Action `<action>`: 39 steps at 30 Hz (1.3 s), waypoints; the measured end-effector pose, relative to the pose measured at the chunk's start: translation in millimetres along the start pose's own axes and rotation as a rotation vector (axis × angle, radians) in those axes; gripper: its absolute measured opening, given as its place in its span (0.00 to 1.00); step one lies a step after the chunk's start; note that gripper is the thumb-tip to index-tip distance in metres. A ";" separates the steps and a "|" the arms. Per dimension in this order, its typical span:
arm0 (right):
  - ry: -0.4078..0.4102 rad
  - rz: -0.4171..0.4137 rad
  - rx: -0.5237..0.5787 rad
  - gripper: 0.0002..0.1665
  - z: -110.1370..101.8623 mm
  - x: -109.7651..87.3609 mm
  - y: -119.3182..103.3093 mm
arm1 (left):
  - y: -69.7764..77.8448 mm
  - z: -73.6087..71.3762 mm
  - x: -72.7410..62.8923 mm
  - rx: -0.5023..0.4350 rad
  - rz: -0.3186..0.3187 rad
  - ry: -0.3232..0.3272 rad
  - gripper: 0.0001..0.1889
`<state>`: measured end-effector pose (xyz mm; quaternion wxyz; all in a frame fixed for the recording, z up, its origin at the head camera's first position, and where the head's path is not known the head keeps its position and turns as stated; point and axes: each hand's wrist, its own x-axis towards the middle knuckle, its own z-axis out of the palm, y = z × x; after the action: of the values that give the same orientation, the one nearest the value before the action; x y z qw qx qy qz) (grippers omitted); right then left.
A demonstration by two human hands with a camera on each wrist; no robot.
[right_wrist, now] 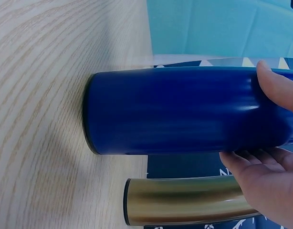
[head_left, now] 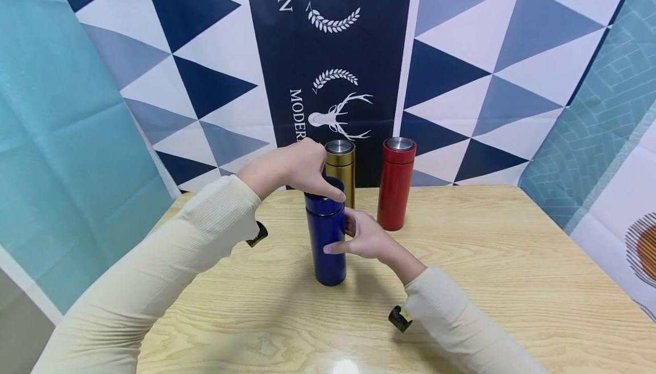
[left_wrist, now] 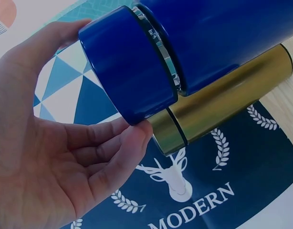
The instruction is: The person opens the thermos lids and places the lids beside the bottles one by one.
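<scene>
A blue thermos flask (head_left: 328, 263) stands upright on the wooden table, in the middle of the head view. From above, my left hand (head_left: 306, 168) grips its blue lid (left_wrist: 125, 67) between thumb and fingertips. A thin silvery band shows in the gap between lid and body in the left wrist view. My right hand (head_left: 366, 236) holds the upper part of the body from the right, thumb in front and fingers behind. The flask's base (right_wrist: 91, 114) rests on the tabletop.
Close behind the blue flask stands a gold thermos flask (head_left: 348, 175), partly hidden by it and my left hand. A red thermos flask (head_left: 396, 192) stands further right. The table (head_left: 492, 283) ends at a patterned cloth backdrop (head_left: 451, 72); a teal cloth (head_left: 77, 106) hangs at left.
</scene>
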<state>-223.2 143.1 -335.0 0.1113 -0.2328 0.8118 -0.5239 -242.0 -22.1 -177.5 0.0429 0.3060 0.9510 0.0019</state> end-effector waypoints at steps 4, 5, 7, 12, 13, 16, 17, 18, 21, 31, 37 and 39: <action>0.001 0.003 0.002 0.43 0.7 0.0 0.1 | -1.7 1.7 -0.8 -0.006 -0.009 0.011 0.30; 0.001 0.001 0.004 0.43 0.8 0.0 0.0 | -2.8 2.3 -1.3 -0.018 -0.008 0.014 0.30; 0.003 0.001 0.005 0.43 1.0 -0.1 -0.3 | -6.1 4.0 -2.4 -0.055 -0.002 0.018 0.31; 0.012 -0.011 0.009 0.42 1.3 -0.1 -0.6 | -22.4 13.1 -4.4 -0.223 0.043 0.005 0.25; 0.013 -0.014 0.010 0.42 1.4 0.1 -0.4 | -26.8 15.8 -4.6 -0.270 0.067 -0.008 0.24; 0.015 -0.019 0.010 0.42 1.6 0.1 -0.2 | -40.5 25.7 -5.6 -0.433 0.159 -0.062 0.31; 0.014 -0.018 0.009 0.42 1.5 0.0 -0.2 | -44.9 29.6 -5.8 -0.496 0.193 -0.080 0.31; 0.013 -0.014 0.008 0.42 1.4 -0.2 -0.4 | -49.2 33.8 -6.3 -0.559 0.226 -0.090 0.32; 0.009 -0.007 0.004 0.42 0.8 -0.8 -0.8 | -59.0 46.2 -6.9 -0.707 0.291 -0.082 0.36; 0.012 -0.008 0.011 0.43 0.4 -0.8 -1.9 | -65.9 76.1 -6.4 -0.953 0.292 0.021 0.37; 0.015 -0.001 0.012 0.43 1.0 -0.7 -1.5 | -67.4 89.4 -5.3 -1.074 0.275 0.043 0.37; 0.015 0.005 0.010 0.43 1.2 -0.7 -1.1 | -68.4 94.0 -4.8 -1.114 0.276 0.049 0.38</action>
<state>-221.8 142.1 -334.6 0.1078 -0.2263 0.8106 -0.5293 -270.2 -82.6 -272.8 0.1750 0.3584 0.7586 0.5152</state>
